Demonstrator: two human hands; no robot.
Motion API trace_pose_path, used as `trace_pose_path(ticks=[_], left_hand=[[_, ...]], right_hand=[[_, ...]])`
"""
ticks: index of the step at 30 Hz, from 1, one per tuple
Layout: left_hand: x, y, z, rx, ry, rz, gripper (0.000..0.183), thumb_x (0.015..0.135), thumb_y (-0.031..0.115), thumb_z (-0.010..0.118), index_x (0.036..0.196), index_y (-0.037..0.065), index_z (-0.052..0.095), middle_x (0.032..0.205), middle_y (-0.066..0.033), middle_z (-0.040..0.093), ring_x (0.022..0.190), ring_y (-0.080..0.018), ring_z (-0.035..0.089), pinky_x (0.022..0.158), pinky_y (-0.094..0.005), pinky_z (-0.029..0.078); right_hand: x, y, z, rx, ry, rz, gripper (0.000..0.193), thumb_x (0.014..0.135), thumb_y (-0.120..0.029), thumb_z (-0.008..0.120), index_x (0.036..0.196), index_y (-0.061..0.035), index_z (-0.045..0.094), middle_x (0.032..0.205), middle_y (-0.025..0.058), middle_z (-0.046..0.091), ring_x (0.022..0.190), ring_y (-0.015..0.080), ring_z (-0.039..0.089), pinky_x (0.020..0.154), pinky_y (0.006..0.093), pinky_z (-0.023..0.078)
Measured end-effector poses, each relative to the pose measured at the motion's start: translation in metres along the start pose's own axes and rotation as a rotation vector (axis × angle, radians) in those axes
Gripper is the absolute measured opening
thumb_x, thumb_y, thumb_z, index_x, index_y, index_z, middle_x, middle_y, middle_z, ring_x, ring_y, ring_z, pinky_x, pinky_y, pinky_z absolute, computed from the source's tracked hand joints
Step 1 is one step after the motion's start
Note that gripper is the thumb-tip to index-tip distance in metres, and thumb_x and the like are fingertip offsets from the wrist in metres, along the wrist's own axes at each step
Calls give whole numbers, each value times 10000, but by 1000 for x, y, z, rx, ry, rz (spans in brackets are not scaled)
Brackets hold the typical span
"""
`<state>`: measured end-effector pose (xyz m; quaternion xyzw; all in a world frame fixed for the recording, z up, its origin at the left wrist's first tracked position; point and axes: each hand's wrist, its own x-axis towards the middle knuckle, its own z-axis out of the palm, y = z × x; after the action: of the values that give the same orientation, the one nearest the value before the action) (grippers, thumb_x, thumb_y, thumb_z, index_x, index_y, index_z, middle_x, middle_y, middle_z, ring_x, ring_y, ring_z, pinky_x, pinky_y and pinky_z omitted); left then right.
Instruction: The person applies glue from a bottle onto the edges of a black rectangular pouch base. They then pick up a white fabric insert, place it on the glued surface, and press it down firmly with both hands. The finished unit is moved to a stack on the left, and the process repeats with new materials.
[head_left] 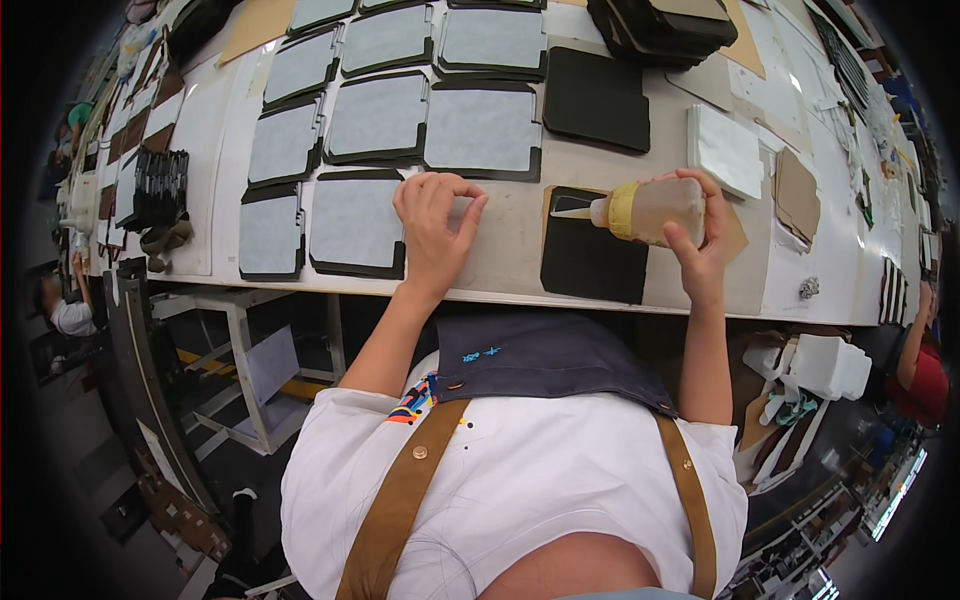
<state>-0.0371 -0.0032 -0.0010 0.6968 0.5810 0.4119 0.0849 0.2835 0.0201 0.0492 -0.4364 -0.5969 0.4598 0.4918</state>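
Note:
My right hand (pixel 703 245) is wrapped round a squeeze bottle (pixel 668 210) of cloudy, yellowish-brown content, with yellow tape about its neck. The bottle is tipped on its side, its pale nozzle pointing left over the top part of a black panel (pixel 594 268) near the table's front edge. A thin light line shows on that panel by the nozzle. My left hand (pixel 436 225) hovers at or rests on the table, thumb apart from the bent fingers and nothing visible in it. Beside it lies a black-edged panel with a pale grey sheet (pixel 356 222).
Several similar grey-faced panels (pixel 483 128) lie in rows at the left and back. A stack of black pieces (pixel 597 100) lies beyond the bottle, with white sheets (pixel 724 150) and brown pieces (pixel 797 195) to the right. Other people are at both sides.

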Motion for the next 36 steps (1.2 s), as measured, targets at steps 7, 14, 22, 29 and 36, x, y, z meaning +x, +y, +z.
trace_pose_path(ticks=[7, 14, 22, 29, 36], left_hand=[[1, -2, 1, 2, 7, 6, 118, 865, 150, 742, 922, 111, 647, 958, -13, 638, 1039, -256, 553, 1058, -449, 310], [0, -1, 1, -3, 13, -4, 119, 862, 147, 746, 911, 112, 643, 944, -6, 641, 1036, -253, 555, 1056, -444, 310], [0, 0, 2, -21, 1, -16, 114, 860, 132, 748, 914, 117, 649, 966, 3, 658, 1056, -252, 554, 1049, -431, 313], [-1, -1, 2, -14, 2, -44, 114, 868, 144, 753, 933, 120, 662, 974, 6, 655, 1076, -244, 546, 1056, -419, 308], [0, 0, 3, 0, -26, -49, 123, 878, 161, 755, 942, 119, 659, 980, 10, 652, 1083, -239, 539, 1067, -418, 300]], right_hand=[[-7, -1, -1, 71, -97, 14, 580, 839, -149, 757, 1354, -32, 517, 1201, 111, 624, 1181, 239, 608, 1051, 387, 463], [-24, 1, 0, 197, -199, 29, 603, 835, -170, 752, 1363, -24, 501, 1203, 146, 617, 1158, 315, 646, 1045, 474, 497], [-42, 12, -35, 746, 209, 170, 830, 854, -447, 789, 1468, -35, 411, 1389, 145, 551, 1312, 320, 553, 1103, 464, 479], [-37, 20, -89, 456, 543, 85, 871, 850, -516, 793, 1477, -27, 437, 1417, 99, 561, 1273, 222, 571, 988, 389, 539], [-32, 18, -92, 136, 395, 25, 804, 837, -467, 828, 1408, 2, 511, 1387, 119, 586, 1218, 213, 612, 1018, 363, 511]])
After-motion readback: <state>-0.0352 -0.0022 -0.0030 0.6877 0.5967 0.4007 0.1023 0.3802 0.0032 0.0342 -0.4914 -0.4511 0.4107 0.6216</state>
